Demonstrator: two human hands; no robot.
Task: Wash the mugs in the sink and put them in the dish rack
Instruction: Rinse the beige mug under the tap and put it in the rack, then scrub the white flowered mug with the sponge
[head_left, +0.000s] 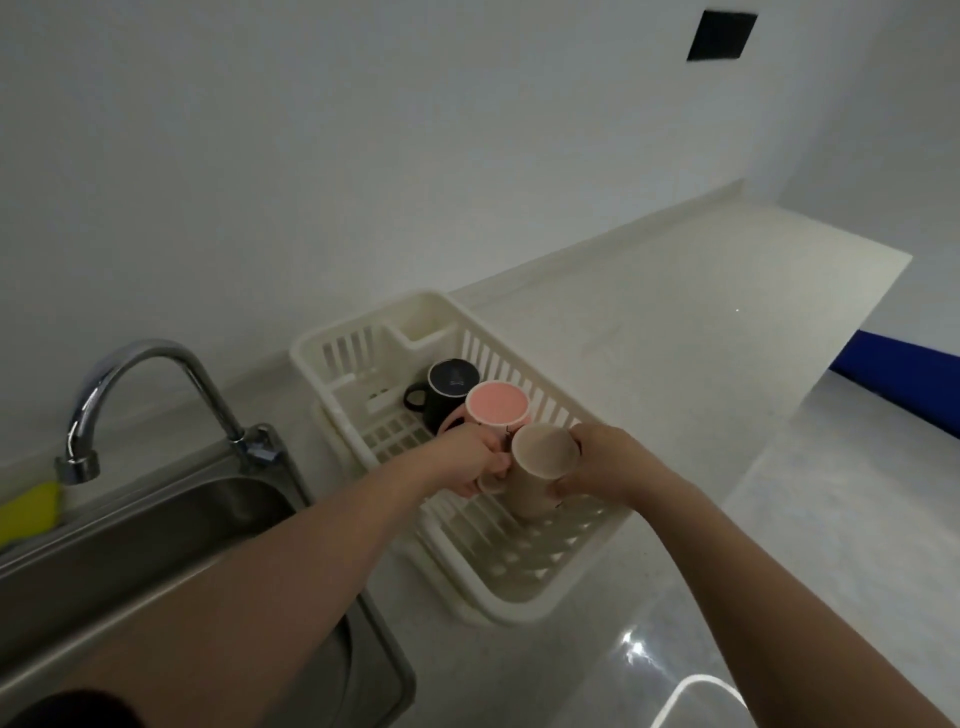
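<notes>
1. Both forearms fill the lower frame, bare and stretched forward over the counter (727, 364); the left one crosses above the sink (156, 530) corner, the right one runs in from the lower right edge; a dark sleeve shows at the bottom left.
2. Left hand (470, 460) sits with knuckles up, fingers curled round the handle of the beige mug (543, 454); the fingertips themselves are hidden under the hand.
3. Right hand (605, 462) comes at the same mug from the other side; its thumb lies near the upturned base and its fingers wrap the mug's wall lower down, so both hands grip it.
4. Beige mug is upside down, base toward the camera, slightly tilted, inside the rack (332, 338) near its middle; whether its rim touches the rack floor cannot be told.
5. Pink mug (497, 408) stands inverted just behind the beige one, close enough to seem touching; black mug (449, 387) stands inverted behind that, handle pointing left.
6. Rack is white, slotted, and rests on the counter just right of the sink.
7. Tap (150, 374) arches over the basin; a yellow sponge (31, 509) lies at the far left on the sink's rim.
</notes>
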